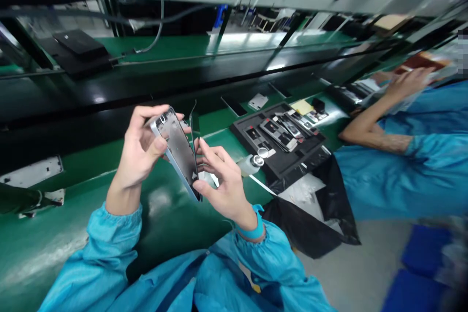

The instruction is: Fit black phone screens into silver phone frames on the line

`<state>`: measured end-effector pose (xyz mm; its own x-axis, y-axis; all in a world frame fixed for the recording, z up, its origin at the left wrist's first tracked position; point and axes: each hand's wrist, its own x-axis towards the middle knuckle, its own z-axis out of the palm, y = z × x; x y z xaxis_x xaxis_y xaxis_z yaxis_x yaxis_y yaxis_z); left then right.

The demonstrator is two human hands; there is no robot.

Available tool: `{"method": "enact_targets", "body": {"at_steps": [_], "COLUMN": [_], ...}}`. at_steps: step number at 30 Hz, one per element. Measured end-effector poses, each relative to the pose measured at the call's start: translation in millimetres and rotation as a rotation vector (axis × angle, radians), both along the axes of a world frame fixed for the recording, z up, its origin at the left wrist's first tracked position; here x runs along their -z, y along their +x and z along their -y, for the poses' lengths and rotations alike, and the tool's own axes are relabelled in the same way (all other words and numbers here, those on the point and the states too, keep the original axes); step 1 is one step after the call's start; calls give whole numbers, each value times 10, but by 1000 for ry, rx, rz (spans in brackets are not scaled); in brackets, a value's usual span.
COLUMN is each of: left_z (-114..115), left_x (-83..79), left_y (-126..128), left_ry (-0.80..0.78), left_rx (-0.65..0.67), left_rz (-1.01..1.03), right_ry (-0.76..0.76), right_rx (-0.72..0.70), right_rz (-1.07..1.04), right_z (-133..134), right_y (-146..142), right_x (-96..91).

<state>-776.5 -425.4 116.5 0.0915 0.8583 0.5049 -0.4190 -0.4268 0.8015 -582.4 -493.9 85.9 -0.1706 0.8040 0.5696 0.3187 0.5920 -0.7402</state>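
Grasping the frame [179,145] by its edges with left hand [136,152] and right hand [225,183]; likely light, stiff (perhaps slippery), best held there.

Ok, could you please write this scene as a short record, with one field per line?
Left grip: bare hand, holding a blue-edged grey rectangular phone housing
Right grip: bare hand, thumb at the housing's lower end
Worktop: glossy green surface
On worktop: black rectangular tray with phone parts; small translucent bottle beside it
Co-worker: at right, blue sleeve, hand on brown object
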Motion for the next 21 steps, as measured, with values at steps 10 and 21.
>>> {"method": "enact_targets", "body": {"at_steps": [10,21], "left_z": [14,146], "left_x": [2,4], "left_y": [-12,422], "left_ry": [15,-265], "left_rx": [118,134], "left_rz": [-13,3], "right_ry": [61,-366], "right_rx": [12,20], "right_rz": [98,-368], "right_z": [-210,-369], "right_y": [-140,-65], "right_x": [163,-67]}}
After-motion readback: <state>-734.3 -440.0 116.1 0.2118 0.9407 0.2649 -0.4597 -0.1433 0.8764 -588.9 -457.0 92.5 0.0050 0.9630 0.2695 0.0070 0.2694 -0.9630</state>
